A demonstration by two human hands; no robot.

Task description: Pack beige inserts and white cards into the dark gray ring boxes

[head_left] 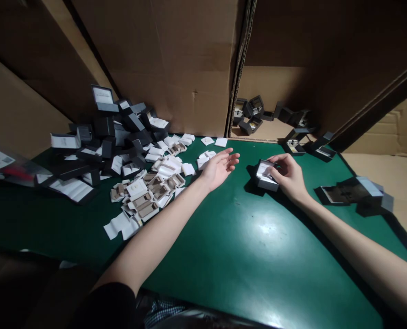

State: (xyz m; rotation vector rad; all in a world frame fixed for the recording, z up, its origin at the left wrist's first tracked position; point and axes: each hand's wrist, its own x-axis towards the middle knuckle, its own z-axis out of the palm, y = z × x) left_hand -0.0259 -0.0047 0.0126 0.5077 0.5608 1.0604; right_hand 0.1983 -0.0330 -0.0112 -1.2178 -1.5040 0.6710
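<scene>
Brown corrugated cardboard (176,59) backs a glossy green tabletop (206,256). Rigid dark boxes (104,125) heap at upper left; crumpled white card inserts (167,167), partly hidden by the left forearm (165,233), lie beside the left hand (218,170), empty, fingers loosely curled. Right of centre, the right hand (287,176) grasps a small dark box (268,183), pale interior upward, squarish wall toward the bottom edge; its long axis is unclear.

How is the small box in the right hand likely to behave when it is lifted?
The small box is probably stiff, since its edges look straight. It may be light: the right hand alone holds it.
</scene>
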